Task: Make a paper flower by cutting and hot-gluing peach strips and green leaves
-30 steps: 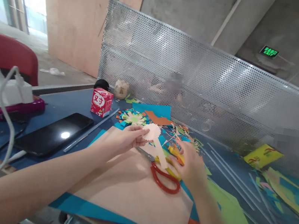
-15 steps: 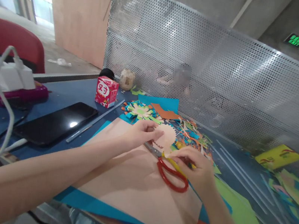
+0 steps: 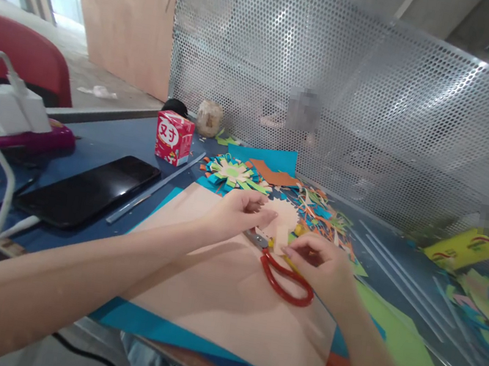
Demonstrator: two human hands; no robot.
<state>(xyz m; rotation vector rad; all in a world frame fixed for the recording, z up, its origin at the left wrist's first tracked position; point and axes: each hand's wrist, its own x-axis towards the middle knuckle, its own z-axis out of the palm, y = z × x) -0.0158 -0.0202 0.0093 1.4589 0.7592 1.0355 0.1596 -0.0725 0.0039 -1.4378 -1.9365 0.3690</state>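
My left hand [image 3: 244, 214] pinches the left side of a round pale peach paper piece [image 3: 285, 214] with a toothed edge. My right hand [image 3: 322, 263] has its thumb and fingertips closed on a narrow strip [image 3: 282, 238] of pale paper at the piece's lower right. Below, between the hands, red-handled scissors [image 3: 287, 289] lie on a large peach sheet [image 3: 218, 290]; a yellow part beside their pivot is partly hidden by my right hand. Behind my left hand lies a layered fringed paper flower [image 3: 233, 174] in blue, cream and green.
Several paper scraps [image 3: 321, 210] lie beyond my hands, near a perforated metal screen [image 3: 248, 41]. To the left are a phone [image 3: 90, 189], a red box [image 3: 173, 139] and a purple-based charger [image 3: 56, 138]. Clear thin sticks [image 3: 405, 283] and green sheets [image 3: 408, 351] lie rightward.
Both hands have shifted slightly rightward in view along with the toothed paper piece. A pale strip now shows at my right fingertips. The scissors stay on the sheet.
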